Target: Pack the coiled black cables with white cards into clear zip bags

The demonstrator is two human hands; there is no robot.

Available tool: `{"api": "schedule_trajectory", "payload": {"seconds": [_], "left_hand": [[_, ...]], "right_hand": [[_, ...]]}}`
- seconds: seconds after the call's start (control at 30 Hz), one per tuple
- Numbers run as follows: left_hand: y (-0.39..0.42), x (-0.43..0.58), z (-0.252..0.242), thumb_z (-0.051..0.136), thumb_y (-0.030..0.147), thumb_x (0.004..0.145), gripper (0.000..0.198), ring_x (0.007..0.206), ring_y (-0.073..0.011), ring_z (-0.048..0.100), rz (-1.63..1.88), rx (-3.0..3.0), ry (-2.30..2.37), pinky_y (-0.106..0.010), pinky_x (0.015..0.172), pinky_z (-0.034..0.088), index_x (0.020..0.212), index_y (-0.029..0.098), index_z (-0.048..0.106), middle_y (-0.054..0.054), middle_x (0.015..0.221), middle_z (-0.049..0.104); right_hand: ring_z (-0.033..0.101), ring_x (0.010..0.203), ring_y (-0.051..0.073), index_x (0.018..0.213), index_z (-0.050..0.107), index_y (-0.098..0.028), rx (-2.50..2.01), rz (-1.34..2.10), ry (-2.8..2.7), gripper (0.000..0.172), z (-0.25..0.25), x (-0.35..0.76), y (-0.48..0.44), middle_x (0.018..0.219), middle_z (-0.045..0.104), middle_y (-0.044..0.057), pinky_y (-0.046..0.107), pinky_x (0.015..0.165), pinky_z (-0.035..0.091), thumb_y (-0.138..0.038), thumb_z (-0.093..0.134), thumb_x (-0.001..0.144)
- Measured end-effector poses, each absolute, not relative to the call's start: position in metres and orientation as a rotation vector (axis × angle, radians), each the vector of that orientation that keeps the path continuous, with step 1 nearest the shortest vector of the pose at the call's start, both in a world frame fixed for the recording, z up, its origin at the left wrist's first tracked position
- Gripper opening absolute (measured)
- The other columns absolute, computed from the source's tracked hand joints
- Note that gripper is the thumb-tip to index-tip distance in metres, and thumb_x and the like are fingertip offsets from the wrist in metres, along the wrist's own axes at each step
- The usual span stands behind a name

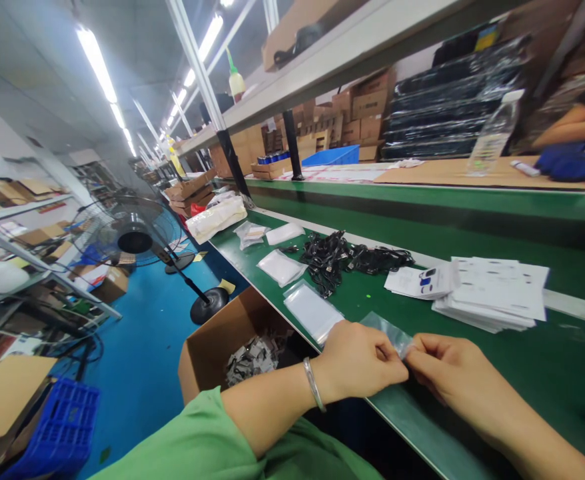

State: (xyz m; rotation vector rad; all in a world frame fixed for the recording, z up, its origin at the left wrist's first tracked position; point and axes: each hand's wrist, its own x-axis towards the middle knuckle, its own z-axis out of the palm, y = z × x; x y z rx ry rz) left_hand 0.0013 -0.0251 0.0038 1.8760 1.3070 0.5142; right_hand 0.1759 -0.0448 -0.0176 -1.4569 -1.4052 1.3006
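My left hand (365,360) and my right hand (442,363) meet at the front edge of the green bench, both pinching one end of a clear plastic bag (390,333). The bag stretches away from my fingertips over the bench; whether anything is inside it I cannot tell. Just beyond my left hand lies a stack of clear plastic bags (312,310). Farther back is a tangled heap of black cables (327,257). Printed leaflets (502,287) are piled to the right, with smaller printed cards (420,281) at their left side.
Below the bench edge stands an open cardboard box (207,340) with many small grey and white pieces in it. More bag packs (281,267) lie at the bench's far left. A raised shelf holds a plastic bottle (495,137); a person's arm (580,123) shows behind it. A fan (137,237) stands on the left.
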Motion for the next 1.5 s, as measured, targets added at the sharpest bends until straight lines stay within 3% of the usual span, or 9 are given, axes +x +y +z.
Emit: {"api": "schedule_trajectory", "payload": {"seconds": [0.23, 0.33, 0.4, 0.47, 0.67, 0.93, 1.23, 1.33, 1.5], "left_hand": [[-0.011, 0.000, 0.015, 0.070, 0.023, 0.077, 0.008, 0.075, -0.0171, 0.068, 0.704, 1.877, 1.529, -0.026, 0.075, 0.052, 0.071, 0.018, 0.073, -0.001, 0.075, 0.076], [-0.009, -0.003, 0.016, 0.071, 0.021, 0.073, 0.004, 0.076, -0.0165, 0.069, 0.696, 1.763, 1.436, -0.024, 0.072, 0.051, 0.070, 0.019, 0.072, 0.001, 0.072, 0.075], [-0.013, -0.001, 0.016, 0.072, 0.022, 0.071, 0.004, 0.077, -0.0167, 0.069, 0.668, 1.730, 1.380, -0.024, 0.072, 0.052, 0.070, 0.019, 0.073, 0.001, 0.072, 0.075], [-0.019, 0.002, 0.016, 0.073, 0.024, 0.070, 0.005, 0.078, -0.0171, 0.070, 0.649, 1.732, 1.335, -0.024, 0.072, 0.053, 0.071, 0.019, 0.074, 0.001, 0.073, 0.075], [-0.027, 0.009, 0.026, 0.071, 0.026, 0.075, 0.007, 0.078, -0.0182, 0.070, 0.632, 1.848, 1.416, -0.026, 0.074, 0.057, 0.077, 0.020, 0.074, -0.001, 0.078, 0.078], [-0.014, 0.000, 0.039, 0.060, 0.026, 0.096, 0.025, 0.106, -0.0204, 0.075, 0.374, 2.436, 1.047, -0.029, 0.096, 0.056, 0.105, 0.027, 0.083, -0.001, 0.111, 0.082], [0.035, 0.025, 0.054, 0.067, 0.058, 0.098, 0.044, 0.080, -0.0165, 0.069, 0.368, 2.287, 1.056, -0.024, 0.073, 0.046, 0.085, 0.020, 0.085, -0.001, 0.079, 0.078], [0.067, 0.044, 0.048, 0.076, 0.055, 0.093, 0.042, 0.100, -0.0202, 0.073, 0.509, 2.228, 1.134, -0.026, 0.088, 0.052, 0.109, 0.017, 0.083, -0.005, 0.108, 0.082], [0.103, 0.063, 0.029, 0.089, 0.047, 0.081, 0.098, 0.148, -0.0315, 0.057, 0.351, 2.319, 1.046, -0.039, 0.123, 0.045, 0.164, 0.018, 0.046, -0.014, 0.161, 0.058]], "right_hand": [[0.048, 0.047, 0.015, 0.058, 0.054, -0.027, -1.566, 1.089, -1.420, 0.029, -0.023, 0.184, -0.039, 0.051, 0.052, -0.001, 0.031, 0.049, 0.036, -0.047, 0.064, 0.076], [0.074, 0.086, 0.031, 0.105, 0.071, -0.024, -1.479, 0.738, -1.573, 0.046, -0.033, 0.182, -0.035, 0.100, 0.079, 0.012, 0.043, 0.076, 0.057, -0.058, 0.073, 0.074], [0.067, 0.121, 0.042, 0.140, 0.058, -0.022, -1.379, 0.397, -1.679, 0.083, -0.043, 0.177, -0.034, 0.141, 0.068, 0.022, 0.054, 0.097, 0.054, -0.064, 0.078, 0.071], [0.058, 0.133, 0.048, 0.147, 0.051, -0.022, -1.351, 0.139, -1.773, 0.088, -0.051, 0.173, -0.034, 0.153, 0.059, 0.025, 0.061, 0.101, 0.049, -0.064, 0.076, 0.074], [0.063, 0.116, 0.048, 0.101, 0.066, -0.025, -1.385, 0.068, -1.842, 0.032, -0.052, 0.178, -0.032, 0.103, 0.075, 0.019, 0.057, 0.083, 0.048, -0.050, 0.061, 0.082], [0.065, 0.105, 0.039, 0.089, 0.065, -0.029, -1.330, 0.126, -1.813, 0.019, -0.044, 0.176, -0.031, 0.096, 0.077, 0.013, 0.052, 0.086, 0.047, -0.041, 0.061, 0.076], [0.067, 0.072, 0.028, 0.078, 0.056, -0.031, -1.529, 0.438, -1.666, 0.010, -0.033, 0.192, -0.028, 0.075, 0.073, 0.005, 0.039, 0.065, 0.047, -0.039, 0.062, 0.074], [0.067, 0.066, 0.026, 0.077, 0.055, -0.031, -1.577, 0.510, -1.632, 0.013, -0.030, 0.191, -0.028, 0.075, 0.073, 0.004, 0.038, 0.061, 0.046, -0.040, 0.061, 0.069], [0.065, 0.062, 0.024, 0.074, 0.053, -0.031, -1.581, 0.574, -1.658, 0.012, -0.023, 0.183, -0.030, 0.071, 0.072, 0.003, 0.038, 0.063, 0.048, -0.041, 0.057, 0.067]]}}
